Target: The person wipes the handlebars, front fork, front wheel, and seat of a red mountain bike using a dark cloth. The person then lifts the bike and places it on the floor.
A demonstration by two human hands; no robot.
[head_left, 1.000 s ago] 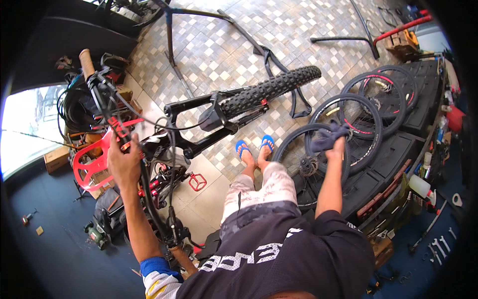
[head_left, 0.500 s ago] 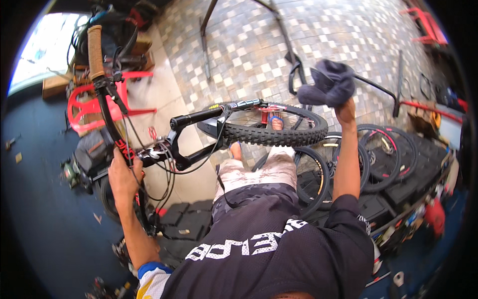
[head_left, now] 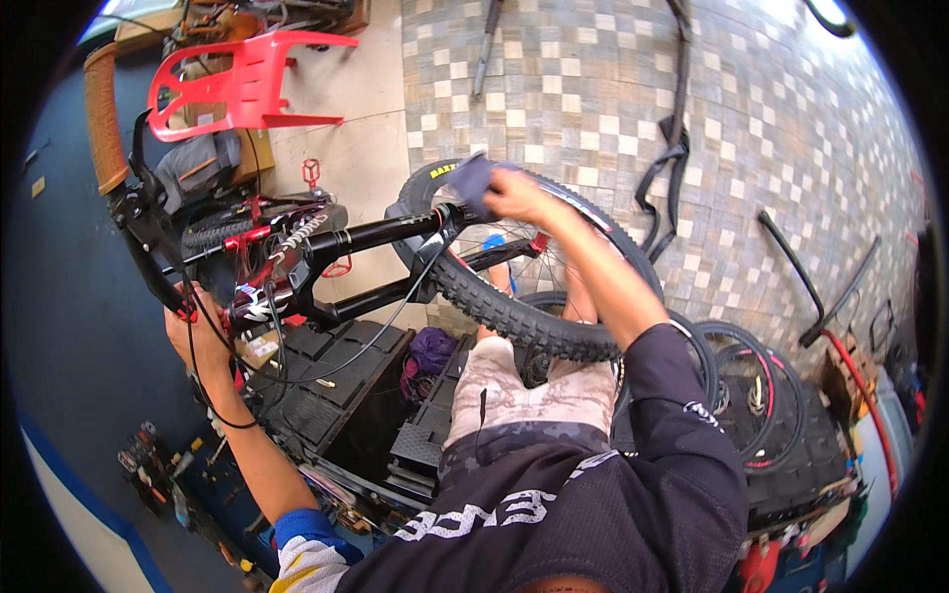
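Observation:
A bicycle lies across the view, its front wheel turned toward my legs. At the left, my left hand [head_left: 198, 334] is closed around the black handlebar [head_left: 150, 262], near its middle. A brown grip [head_left: 106, 124] caps the bar's far end. My right hand [head_left: 516, 198] bunches a dark grey cloth [head_left: 472, 185] against the lower end of the black suspension fork [head_left: 366, 235], beside the wheel. The knobby black tyre [head_left: 509, 324] curves beneath my right forearm. Loose black cables [head_left: 371, 344] loop below the fork.
A red plastic chair [head_left: 237, 84] stands at the far left. Several spare wheels [head_left: 766, 400] lie at the right on black matting. Black metal tubes [head_left: 791, 272] rest on the tiled floor [head_left: 563, 109]. Tools [head_left: 163, 474] hang or lie at the lower left, and a purple bundle [head_left: 428, 358] sits near my knees.
My right hand has brought the cloth from the raised far right down and left onto the fork. The view has shifted; my left hand stays on the handlebar, which appears lower and farther left.

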